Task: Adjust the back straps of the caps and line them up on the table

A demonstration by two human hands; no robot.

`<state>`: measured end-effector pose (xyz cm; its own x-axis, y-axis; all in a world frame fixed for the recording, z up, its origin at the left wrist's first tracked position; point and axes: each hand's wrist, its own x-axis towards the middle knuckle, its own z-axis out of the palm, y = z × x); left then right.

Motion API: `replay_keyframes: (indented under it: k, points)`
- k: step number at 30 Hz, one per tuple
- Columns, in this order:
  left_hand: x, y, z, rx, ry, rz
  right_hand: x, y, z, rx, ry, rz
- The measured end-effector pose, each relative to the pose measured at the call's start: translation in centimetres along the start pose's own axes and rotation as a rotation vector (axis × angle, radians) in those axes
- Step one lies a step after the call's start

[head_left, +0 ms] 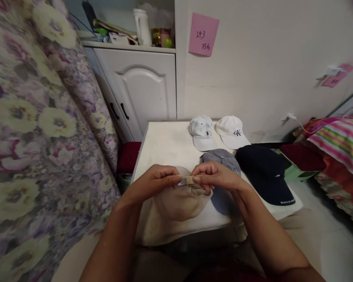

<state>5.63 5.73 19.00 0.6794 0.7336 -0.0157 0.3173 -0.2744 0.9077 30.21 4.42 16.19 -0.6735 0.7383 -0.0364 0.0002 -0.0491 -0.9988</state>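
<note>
Over the near edge of a small white table (164, 145), both hands hold a beige cap (179, 201). My left hand (153, 182) pinches one end of the cap's back strap (186, 180), and my right hand (216, 176) pinches the other end. The cap's crown hangs below the fingers. Right behind my right hand lies a grey cap (220, 156). A dark navy cap (266, 172) rests to its right. Two white caps (201, 131) (232, 131) sit side by side at the table's far edge, by the wall.
A flowered curtain or sheet (41, 129) fills the left side. A white cabinet (141, 84) with a cluttered shelf stands behind the table. A pink note (202, 35) is stuck on the wall. Striped bedding (341, 145) lies at the right.
</note>
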Motion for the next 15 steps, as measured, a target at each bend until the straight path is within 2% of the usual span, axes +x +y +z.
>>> replay_keyframes:
  k: [6,9,15]
  points:
    - [-0.2,-0.1,0.4,-0.058,0.060,0.017,0.1,-1.0,0.3,-0.058,-0.040,-0.006]
    - [-0.3,-0.4,0.2,-0.085,0.101,0.002,-0.1,-0.8,-0.2,-0.064,-0.015,0.003]
    - [-1.0,-0.7,-0.5,-0.271,0.175,-0.027,0.0,0.1,-0.7,0.110,0.043,-0.103]
